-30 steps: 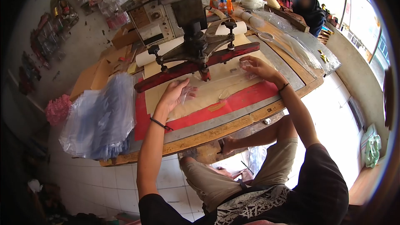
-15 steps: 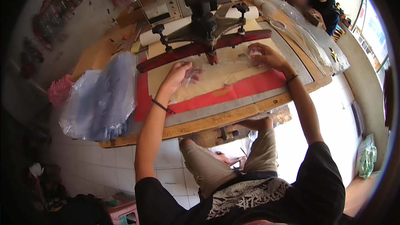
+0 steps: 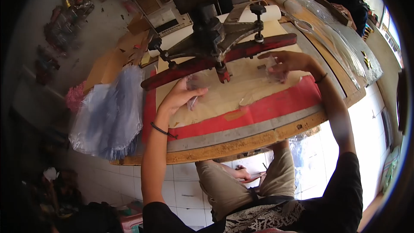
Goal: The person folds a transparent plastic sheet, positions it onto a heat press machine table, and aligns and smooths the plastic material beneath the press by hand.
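Observation:
Thin clear plastic sheet (image 3: 278, 75) is gripped at both ends over the cream-coloured pad, below a red press bar (image 3: 254, 48). My left hand (image 3: 177, 97) pinches the plastic's left end, thumb stretched to the right. At the other end my right hand (image 3: 293, 61) has its fingers curled round bunched plastic, just under the bar's right part. Between the hands the sheet is hard to make out against the cream pad (image 3: 224, 97). Beneath that lies a red mat (image 3: 267, 105). The bar hangs from a dark metal arm with black knobs (image 3: 258, 11).
A stack of clear bluish plastic sheets (image 3: 108, 114) hangs over the table's left side. A control box (image 3: 161, 11) stands behind the press. Long clear strips (image 3: 332, 45) lie on the right. Another person (image 3: 349, 0) sits at the far right.
The camera view has shifted, so the table appears lower and nearer. My left thumb is straighter, and my right hand's fingers look more spread. Both hands keep hold of the plastic.

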Demonstrator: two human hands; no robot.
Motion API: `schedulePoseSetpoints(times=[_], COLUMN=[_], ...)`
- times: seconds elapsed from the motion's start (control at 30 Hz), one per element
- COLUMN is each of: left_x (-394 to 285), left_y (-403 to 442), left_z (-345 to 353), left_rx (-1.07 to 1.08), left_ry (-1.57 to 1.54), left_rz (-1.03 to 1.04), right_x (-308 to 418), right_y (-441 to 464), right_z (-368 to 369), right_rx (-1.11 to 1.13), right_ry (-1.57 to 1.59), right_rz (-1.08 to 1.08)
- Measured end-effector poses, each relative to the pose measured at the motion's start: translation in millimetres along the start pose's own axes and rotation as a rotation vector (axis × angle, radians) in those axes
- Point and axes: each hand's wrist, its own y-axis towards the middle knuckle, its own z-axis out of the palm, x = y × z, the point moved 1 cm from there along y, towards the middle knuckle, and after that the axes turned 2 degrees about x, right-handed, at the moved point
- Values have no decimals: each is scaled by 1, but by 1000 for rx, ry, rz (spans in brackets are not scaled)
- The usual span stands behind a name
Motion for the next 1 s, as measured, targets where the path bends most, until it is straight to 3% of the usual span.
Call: schedulePoseSetpoints(times=[0.03,0.37,0.47,0.57,0.63,0.73,0.87,0.9,1.0], left_x=[-3,1,5,-14,-11,-9,-9,-10,-9], left_y=[-2,4,-3,-23,-25,-17,-15,-15,-17], left_z=[4,8,-9,-19,-15,-20,-18,-17,-14], left_rx=[-34,-138,50,218,185,192,115,93,103], left_ry=[10,-39,40,132,124,75,149,182,202], left_rz=[-8,53,31,-207,-170,-125,-77,-79,-76], right_x=[-14,-23,-32,-30,-31,-23,-28,-30,-21], right_y=[7,9,14,9,12,4,-7,-7,-11], right_z=[-4,1,-8,-1,0,-5,-13,-15,-9], right_rx=[-44,-214,-323,-354,-366,-211,-12,-28,10], right_ry=[-55,-75,-185,-117,-101,16,-1,-143,-172], right_rz=[-113,-277,-229,-204,-282,-168,-262,-327,-260])
